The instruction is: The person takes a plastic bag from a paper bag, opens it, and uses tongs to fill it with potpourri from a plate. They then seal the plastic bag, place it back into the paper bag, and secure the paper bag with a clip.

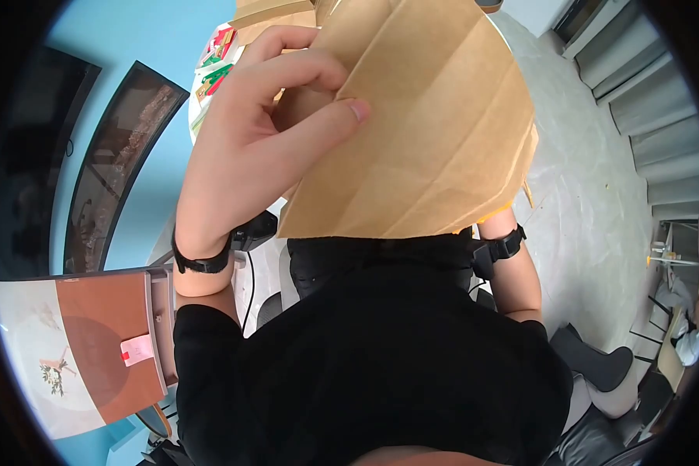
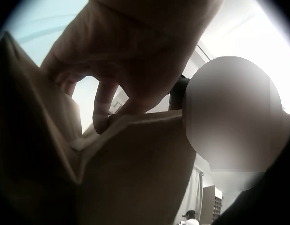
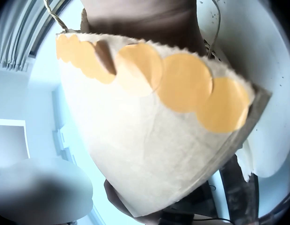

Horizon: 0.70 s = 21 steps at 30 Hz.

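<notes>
A large brown paper bag (image 1: 435, 132) is held up in front of the person's chest. My left hand (image 1: 268, 124) pinches its edge between thumb and fingers in the head view. In the left wrist view, the left hand (image 2: 131, 56) bends over a folded, creased edge of the bag (image 2: 135, 159). Most of my right hand is hidden behind the bag in the head view. In the right wrist view, the right hand (image 3: 145, 18) grips the zigzag-cut rim, one fingertip over it. Overlapping orange paper circles (image 3: 185, 82) run along that rim, near a twisted cord handle (image 3: 56, 16).
Behind the bag stands a white table bearing red and green pieces (image 1: 217, 78) and brown cardboard (image 1: 276, 15). A cabinet with a pink tag (image 1: 137, 350) is at the left. A grey chair (image 1: 598, 365) stands at the right, with curtains (image 1: 629, 101) beyond.
</notes>
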### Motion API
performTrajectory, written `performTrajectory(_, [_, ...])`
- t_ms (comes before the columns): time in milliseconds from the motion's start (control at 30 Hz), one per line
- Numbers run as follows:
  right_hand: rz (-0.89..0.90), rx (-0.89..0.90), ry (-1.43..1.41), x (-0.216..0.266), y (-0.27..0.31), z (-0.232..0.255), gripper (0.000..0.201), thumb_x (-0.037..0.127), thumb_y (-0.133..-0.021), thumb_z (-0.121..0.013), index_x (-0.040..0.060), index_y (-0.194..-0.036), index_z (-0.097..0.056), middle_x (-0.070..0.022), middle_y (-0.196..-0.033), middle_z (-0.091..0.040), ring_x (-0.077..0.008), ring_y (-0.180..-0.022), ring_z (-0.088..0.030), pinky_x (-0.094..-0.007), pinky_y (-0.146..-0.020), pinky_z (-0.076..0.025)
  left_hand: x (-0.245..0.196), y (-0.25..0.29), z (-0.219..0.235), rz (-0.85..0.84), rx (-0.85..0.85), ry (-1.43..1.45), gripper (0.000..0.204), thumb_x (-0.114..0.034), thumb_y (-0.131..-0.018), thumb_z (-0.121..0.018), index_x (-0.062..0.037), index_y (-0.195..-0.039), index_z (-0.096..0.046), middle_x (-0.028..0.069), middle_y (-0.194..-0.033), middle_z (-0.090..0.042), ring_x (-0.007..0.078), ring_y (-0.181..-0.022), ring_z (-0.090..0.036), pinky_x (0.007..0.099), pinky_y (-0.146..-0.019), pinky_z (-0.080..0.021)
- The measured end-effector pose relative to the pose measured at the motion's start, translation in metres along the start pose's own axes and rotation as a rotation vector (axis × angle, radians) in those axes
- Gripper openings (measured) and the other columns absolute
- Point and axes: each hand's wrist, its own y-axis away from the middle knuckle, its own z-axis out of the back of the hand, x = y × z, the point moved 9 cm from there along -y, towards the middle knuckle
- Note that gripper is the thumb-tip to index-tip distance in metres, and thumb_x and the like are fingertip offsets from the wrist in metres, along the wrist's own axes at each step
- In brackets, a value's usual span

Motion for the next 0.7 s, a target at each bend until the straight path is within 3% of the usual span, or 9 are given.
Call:
performTrajectory(67, [-0.003, -0.032, 0.028, -0.001, 0.011, 0.01, 0.043, 0.031, -0.106, -0.05, 0.0003, -0.133, -0.059, -0.0108, -0.123, -0.07, -0.022, -0.108, -0.069, -0.0367, -0.093, -0.056, -0.001, -0.004, -0.002, 0.039, 0.019, 0.098, 0.003, 0.002, -0.089, -0.066, 0.0017, -0.091, -0.064, 0.0068, -0.126, -0.061, 0.0149, -0.11, -0.058, 0.0279, -0.094, -0.044])
performTrajectory(167, [-0.034, -0.07, 0.048, -0.012, 0.037, 0.023, 0.042, 0.031, -0.105, -0.051, 0.0008, -0.133, -0.06, -0.0101, -0.123, -0.07, -0.0213, -0.108, -0.068, -0.0361, -0.093, -0.055, 0.012, -0.006, 0.005, 0.05, 0.011, 0.147, 0.011, -0.002, -0.088, -0.075, -0.0002, -0.095, -0.066, 0.0038, -0.121, -0.059, 0.0105, -0.101, -0.058, 0.0255, -0.081, -0.047])
performTrajectory(333, [-0.03, -0.117, 0.08, -0.022, 0.045, 0.036, 0.04, 0.03, -0.104, -0.054, 0.0016, -0.132, -0.06, -0.0091, -0.123, -0.07, -0.0202, -0.108, -0.068, -0.0352, -0.092, -0.055, 0.031, 0.001, 0.015, 0.057, 0.012, 0.264, 0.004, -0.001, -0.093, -0.068, 0.0027, -0.094, -0.067, 0.0062, -0.124, -0.061, 0.0134, -0.097, -0.063, 0.0263, -0.085, -0.047])
performTrajectory(500, [0.197, -0.272, 0.321, 0.044, 0.018, 0.048, 0.039, 0.029, -0.103, -0.056, 0.0024, -0.132, -0.061, -0.008, -0.123, -0.069, -0.019, -0.109, -0.067, -0.0342, -0.092, -0.054, 0.063, 0.024, 0.041, 0.166, 0.003, 0.372, 0.008, -0.001, -0.095, -0.062, 0.005, -0.091, -0.066, 0.0075, -0.126, -0.061, 0.0121, -0.099, -0.064, 0.0228, -0.081, -0.048])
performTrajectory(567, [0.309, -0.297, 0.543, 0.072, 0.015, 0.027, 0.039, 0.028, -0.103, -0.057, 0.0028, -0.131, -0.061, -0.0076, -0.123, -0.069, -0.0186, -0.109, -0.067, -0.0338, -0.092, -0.054, 0.085, 0.036, 0.042, 0.239, 0.007, 0.433, 0.009, -0.001, -0.096, -0.06, 0.005, -0.092, -0.065, 0.0074, -0.123, -0.062, 0.0107, -0.098, -0.064, 0.0209, -0.078, -0.047])
performTrajectory(700, [0.404, -0.021, 0.973, 0.072, 0.0, -0.072, 0.038, 0.027, -0.102, -0.059, 0.0034, -0.131, -0.062, -0.0067, -0.123, -0.069, -0.0177, -0.109, -0.066, -0.033, -0.092, -0.054, 0.128, 0.039, 0.04, 0.235, -0.041, 0.662, 0.013, -0.004, -0.1, -0.056, 0.0052, -0.1, -0.065, 0.0077, -0.11, -0.066, 0.01, -0.094, -0.064, 0.0224, -0.072, -0.048])
